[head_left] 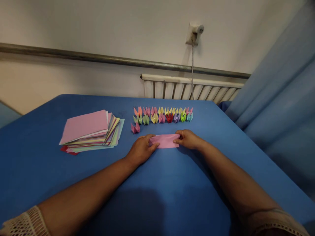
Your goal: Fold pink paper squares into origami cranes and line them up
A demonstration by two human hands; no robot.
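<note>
A pink sheet of paper (164,141), folded into a narrow rectangle, lies flat on the blue table (157,183). My left hand (140,150) presses its fingers on the sheet's left end. My right hand (188,139) pinches the sheet's right end with curled fingers. Just behind the sheet stand rows of small folded paper figures (163,115) in several colours, and one more pink figure (135,127) sits apart at the left.
A stack of coloured paper squares (91,132), pink on top, lies on the table's left part. A radiator (192,90) and a wall rail stand behind the table. A blue curtain (280,98) hangs at the right.
</note>
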